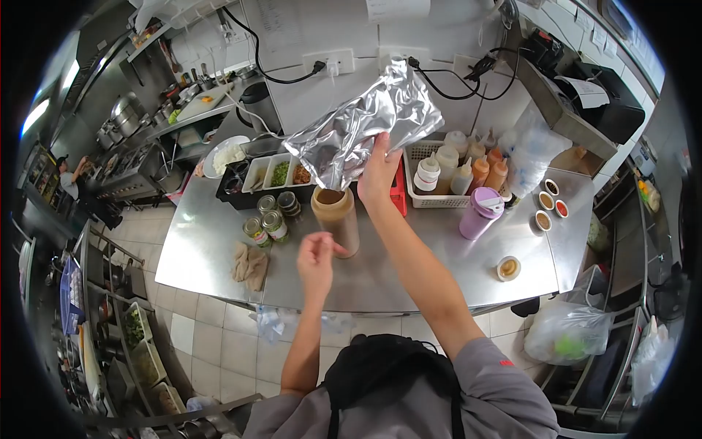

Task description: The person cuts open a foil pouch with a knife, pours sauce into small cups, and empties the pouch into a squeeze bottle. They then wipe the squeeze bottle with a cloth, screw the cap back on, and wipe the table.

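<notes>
My right hand holds a crumpled silver foil bag tilted, its lower left corner at the mouth of a tall jar. The jar stands upright on the steel table and has brownish contents. Just left of the jar's lower part is my left hand, with its fingers curled and one finger pointing toward the jar. Whether it holds anything small is hidden. Several small cans stand left of the jar, near a beige cloth.
Behind the jar is a black tray of chopped food. To the right are a basket of squeeze bottles, a purple tumbler, small sauce cups and a lone cup. A person stands far left.
</notes>
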`<state>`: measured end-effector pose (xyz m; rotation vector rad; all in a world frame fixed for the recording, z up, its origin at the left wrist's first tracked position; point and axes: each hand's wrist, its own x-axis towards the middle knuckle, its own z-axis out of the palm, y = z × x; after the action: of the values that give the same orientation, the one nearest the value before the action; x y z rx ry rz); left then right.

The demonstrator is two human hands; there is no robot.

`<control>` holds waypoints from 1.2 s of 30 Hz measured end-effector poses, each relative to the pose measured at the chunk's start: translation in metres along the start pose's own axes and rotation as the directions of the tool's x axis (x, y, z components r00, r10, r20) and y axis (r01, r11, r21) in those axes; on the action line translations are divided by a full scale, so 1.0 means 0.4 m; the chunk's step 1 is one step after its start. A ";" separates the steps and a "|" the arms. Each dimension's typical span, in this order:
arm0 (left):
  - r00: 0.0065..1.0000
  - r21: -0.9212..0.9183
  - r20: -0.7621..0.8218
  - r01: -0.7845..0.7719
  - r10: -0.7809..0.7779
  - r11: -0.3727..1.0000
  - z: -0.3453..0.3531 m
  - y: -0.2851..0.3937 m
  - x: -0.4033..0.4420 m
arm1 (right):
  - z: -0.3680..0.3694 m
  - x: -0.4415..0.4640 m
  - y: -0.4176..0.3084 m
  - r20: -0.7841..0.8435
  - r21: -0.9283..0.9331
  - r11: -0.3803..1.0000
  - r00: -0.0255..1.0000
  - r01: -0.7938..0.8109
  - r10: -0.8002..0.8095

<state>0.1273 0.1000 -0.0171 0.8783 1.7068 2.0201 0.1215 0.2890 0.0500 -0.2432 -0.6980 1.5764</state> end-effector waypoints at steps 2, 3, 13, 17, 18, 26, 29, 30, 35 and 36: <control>0.961 0.136 -0.212 -0.148 0.175 0.980 -0.029 0.001 0.069 | -0.001 0.009 0.012 0.090 -0.085 0.993 0.993 0.082 -0.074; 0.959 0.189 -0.162 -0.199 0.230 0.962 -0.040 0.029 0.114 | 0.005 0.003 0.008 0.108 -0.064 0.995 0.992 0.071 -0.064; 0.928 0.001 0.317 -0.205 0.194 0.979 -0.014 0.086 0.310 | 0.061 -0.038 -0.018 0.221 -0.123 0.986 0.971 0.116 -0.087; 0.946 0.030 0.285 -0.171 0.156 0.985 -0.011 0.094 0.303 | 0.058 -0.027 -0.008 0.217 -0.098 0.990 0.973 0.106 -0.083; 0.944 0.058 0.288 -0.185 0.161 0.981 -0.010 0.103 0.299 | 0.057 -0.029 -0.007 0.207 -0.090 0.992 0.976 0.091 -0.071; 0.943 0.040 0.245 -0.241 0.224 0.970 -0.010 0.109 0.274 | 0.041 -0.024 -0.002 0.162 -0.106 0.994 0.987 0.033 -0.016; 0.939 0.077 0.296 -0.206 0.174 0.976 -0.065 0.064 0.290 | 0.025 -0.009 0.018 0.058 -0.006 1.000 0.998 -0.018 0.019; 0.914 -0.034 0.272 -0.303 0.300 0.952 -0.052 0.104 0.265 | 0.022 -0.011 0.017 0.024 0.018 0.999 0.999 -0.028 0.027; 0.991 -0.141 -0.129 -0.059 0.041 0.988 -0.089 0.045 0.164 | -0.012 -0.020 0.008 -0.062 0.163 0.951 0.959 -0.263 0.276; 0.980 -0.149 -0.195 0.009 -0.039 0.989 -0.079 0.055 0.131 | 0.000 -0.032 -0.012 -0.087 0.196 0.929 0.938 -0.315 0.336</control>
<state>0.0702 0.1042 0.0138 0.6236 1.6306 2.2485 0.1275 0.2768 0.0496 -0.3299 -0.4315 1.9143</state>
